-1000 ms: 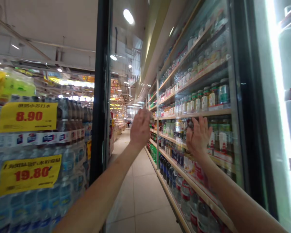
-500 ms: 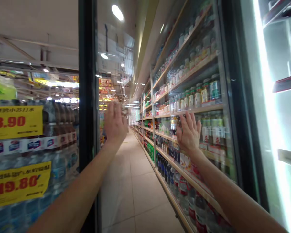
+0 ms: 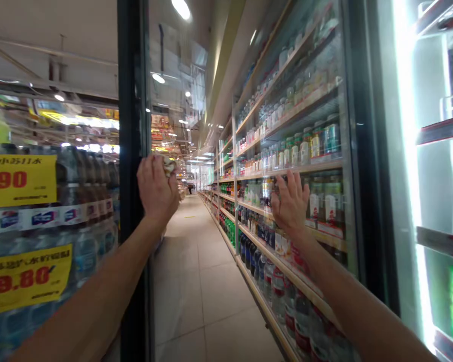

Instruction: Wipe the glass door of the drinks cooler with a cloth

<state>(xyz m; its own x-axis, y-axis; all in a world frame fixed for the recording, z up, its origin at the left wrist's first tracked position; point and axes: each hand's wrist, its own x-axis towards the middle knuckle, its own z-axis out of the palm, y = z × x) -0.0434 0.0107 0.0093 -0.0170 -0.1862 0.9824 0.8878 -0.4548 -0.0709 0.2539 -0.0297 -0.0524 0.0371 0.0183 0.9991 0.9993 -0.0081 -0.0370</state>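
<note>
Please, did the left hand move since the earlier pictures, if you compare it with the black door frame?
Yes. The left hand moved left in the view, toward the black door frame. It now overlaps the frame's edge; earlier there was a gap.

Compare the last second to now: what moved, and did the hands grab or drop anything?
The left hand moved left across the view and now overlaps the black cooler door frame, with the small pale item still in its fingers. The right hand shifted slightly left, still open. The yellow price sign also slid left, so the view turned right. Nothing was visibly grabbed or dropped. The shelved bottles stayed put.
</note>
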